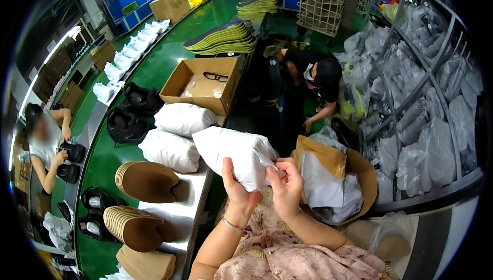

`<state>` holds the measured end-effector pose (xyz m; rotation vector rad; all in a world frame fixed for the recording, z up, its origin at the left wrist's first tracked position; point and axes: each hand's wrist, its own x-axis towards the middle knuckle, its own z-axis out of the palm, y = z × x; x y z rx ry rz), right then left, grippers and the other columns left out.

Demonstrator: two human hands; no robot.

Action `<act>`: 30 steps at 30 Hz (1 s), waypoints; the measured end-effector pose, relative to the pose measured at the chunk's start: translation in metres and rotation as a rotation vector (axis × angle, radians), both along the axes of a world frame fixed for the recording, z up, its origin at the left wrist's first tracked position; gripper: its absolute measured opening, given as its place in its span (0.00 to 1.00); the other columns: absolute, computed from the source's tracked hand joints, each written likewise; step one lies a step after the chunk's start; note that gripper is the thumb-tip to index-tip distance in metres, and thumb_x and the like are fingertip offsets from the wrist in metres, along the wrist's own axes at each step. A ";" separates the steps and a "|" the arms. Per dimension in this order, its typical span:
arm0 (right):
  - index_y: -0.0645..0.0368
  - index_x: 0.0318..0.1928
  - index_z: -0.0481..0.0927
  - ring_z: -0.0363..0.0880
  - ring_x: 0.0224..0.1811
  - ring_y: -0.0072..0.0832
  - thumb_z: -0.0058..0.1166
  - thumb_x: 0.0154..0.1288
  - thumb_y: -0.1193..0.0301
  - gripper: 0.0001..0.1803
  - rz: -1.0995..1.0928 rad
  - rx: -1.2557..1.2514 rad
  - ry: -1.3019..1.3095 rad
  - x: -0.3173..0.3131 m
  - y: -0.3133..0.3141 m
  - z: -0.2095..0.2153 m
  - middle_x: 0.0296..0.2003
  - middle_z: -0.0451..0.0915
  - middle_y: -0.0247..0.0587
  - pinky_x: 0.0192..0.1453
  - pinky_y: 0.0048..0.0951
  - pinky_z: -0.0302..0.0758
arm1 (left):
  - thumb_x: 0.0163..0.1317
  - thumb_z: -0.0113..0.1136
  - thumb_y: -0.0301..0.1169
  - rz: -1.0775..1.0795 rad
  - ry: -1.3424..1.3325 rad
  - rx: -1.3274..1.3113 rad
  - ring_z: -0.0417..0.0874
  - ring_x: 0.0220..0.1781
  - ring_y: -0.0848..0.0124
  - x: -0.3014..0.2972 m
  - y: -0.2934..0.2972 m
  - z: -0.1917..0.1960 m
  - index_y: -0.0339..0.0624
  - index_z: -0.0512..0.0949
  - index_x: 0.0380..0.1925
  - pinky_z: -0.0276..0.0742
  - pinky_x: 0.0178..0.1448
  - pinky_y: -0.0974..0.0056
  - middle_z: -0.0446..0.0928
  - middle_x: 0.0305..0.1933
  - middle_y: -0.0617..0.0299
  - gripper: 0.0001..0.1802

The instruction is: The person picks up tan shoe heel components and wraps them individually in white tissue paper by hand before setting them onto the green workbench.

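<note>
A bundle wrapped in white paper (231, 151) is held in front of me, over the table's near edge. My left hand (238, 190) supports it from below, the thumb lying along its side. At the bundle's near end my right hand (287, 183) pinches the loose paper between thumb and fingers. What the paper covers is hidden. Two similar bundles, an upper one (185, 117) and a lower one (170, 150), lie side by side just left of it. Black shoes (128, 125) sit beyond them on the green tabletop (115, 164).
An open cardboard box (226, 92) with glasses stands behind the bundles. Stacks of curved brown cardboard inserts (128, 228) are at lower left. A crouching person (313, 77) is ahead right, near a rack of plastic-bagged items (411, 126). A carton with papers (367, 177) stands by my right arm.
</note>
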<state>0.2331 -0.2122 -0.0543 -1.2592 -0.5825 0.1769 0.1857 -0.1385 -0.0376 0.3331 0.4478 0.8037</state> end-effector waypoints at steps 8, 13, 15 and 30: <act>0.67 0.35 0.78 0.75 0.34 0.18 0.54 0.62 0.79 0.03 0.284 0.182 0.575 -0.002 -0.003 0.014 0.34 0.77 0.32 0.40 0.21 0.74 | 0.59 0.40 0.59 -0.083 -0.073 0.050 0.73 0.55 0.51 -0.004 0.010 -0.021 0.37 0.65 0.57 0.68 0.59 0.53 0.71 0.53 0.45 0.38; 0.63 0.42 0.77 0.76 0.47 0.25 0.51 0.62 0.80 0.08 0.454 0.449 0.975 -0.007 0.002 0.009 0.42 0.78 0.35 0.54 0.28 0.74 | 0.58 0.47 0.54 -0.136 -0.172 0.046 0.71 0.58 0.61 -0.008 0.011 -0.015 0.42 0.65 0.57 0.66 0.62 0.56 0.71 0.56 0.57 0.33; 0.63 0.47 0.75 0.74 0.50 0.26 0.50 0.63 0.80 0.11 0.537 0.557 1.120 -0.006 0.007 0.000 0.48 0.76 0.37 0.57 0.29 0.72 | 0.58 0.47 0.54 -0.159 -0.191 0.031 0.71 0.58 0.60 -0.009 0.010 -0.017 0.41 0.65 0.58 0.65 0.63 0.56 0.71 0.56 0.56 0.34; 0.66 0.43 0.73 0.74 0.32 0.17 0.56 0.59 0.76 0.12 0.435 -0.031 0.463 0.014 0.008 0.011 0.34 0.78 0.36 0.35 0.20 0.73 | 0.54 0.42 0.67 -0.113 0.047 0.057 0.74 0.54 0.53 -0.007 0.020 -0.016 0.41 0.67 0.56 0.71 0.56 0.53 0.73 0.52 0.47 0.43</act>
